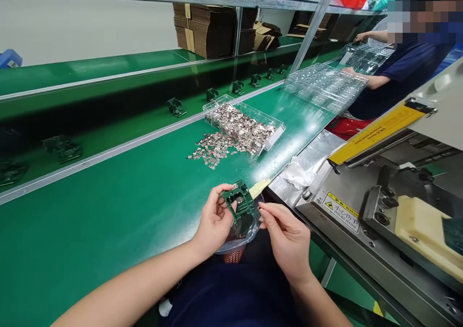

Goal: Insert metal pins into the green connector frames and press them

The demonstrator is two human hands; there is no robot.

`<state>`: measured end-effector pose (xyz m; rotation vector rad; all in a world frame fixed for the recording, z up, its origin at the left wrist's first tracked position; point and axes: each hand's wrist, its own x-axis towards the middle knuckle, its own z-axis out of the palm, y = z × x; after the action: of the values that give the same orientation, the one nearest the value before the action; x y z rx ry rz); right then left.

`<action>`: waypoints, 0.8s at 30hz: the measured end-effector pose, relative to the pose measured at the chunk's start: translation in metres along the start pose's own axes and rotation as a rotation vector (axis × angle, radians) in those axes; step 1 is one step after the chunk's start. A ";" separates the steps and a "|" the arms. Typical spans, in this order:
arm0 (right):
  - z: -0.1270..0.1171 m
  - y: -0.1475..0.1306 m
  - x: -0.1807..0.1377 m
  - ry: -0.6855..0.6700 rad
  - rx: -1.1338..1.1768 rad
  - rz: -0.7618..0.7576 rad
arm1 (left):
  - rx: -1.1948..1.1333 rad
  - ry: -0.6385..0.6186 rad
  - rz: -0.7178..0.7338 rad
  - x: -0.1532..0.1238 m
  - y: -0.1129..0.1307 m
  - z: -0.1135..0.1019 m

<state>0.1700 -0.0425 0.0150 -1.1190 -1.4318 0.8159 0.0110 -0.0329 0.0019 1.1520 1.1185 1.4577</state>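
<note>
My left hand [213, 221] grips a small green circuit board part [239, 200] by its left side, holding it just above the near edge of the green table [108, 230]. My right hand [285, 235] is beside the part on its right, fingers curled with fingertips pinched near the part's lower right corner. Whether they hold anything is hidden. Under both hands sits a plastic bag over a small basket [237, 242].
A clear tray of small metal pieces [249, 124] with a spilled pile [211, 151] lies ahead. Green parts [176, 107] ride the conveyor belt behind. A cutting machine [390, 187] with a warning label stands right. A co-worker [405, 71] handles clear blister trays [321, 83].
</note>
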 end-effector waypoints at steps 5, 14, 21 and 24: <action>0.019 -0.003 -0.002 -0.054 -0.097 -0.075 | -0.030 -0.026 -0.004 -0.006 -0.002 -0.002; 0.036 0.000 0.002 0.029 -0.289 -0.190 | -0.049 -0.077 0.042 -0.011 -0.002 -0.001; 0.042 -0.001 -0.002 0.063 -0.166 -0.051 | -0.035 -0.050 0.083 -0.014 -0.004 0.001; 0.046 0.002 -0.004 0.050 0.030 0.106 | -0.015 -0.066 0.105 -0.015 -0.007 0.001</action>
<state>0.1253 -0.0407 0.0037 -1.1918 -1.3236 0.8752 0.0145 -0.0465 -0.0066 1.2563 1.0132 1.4943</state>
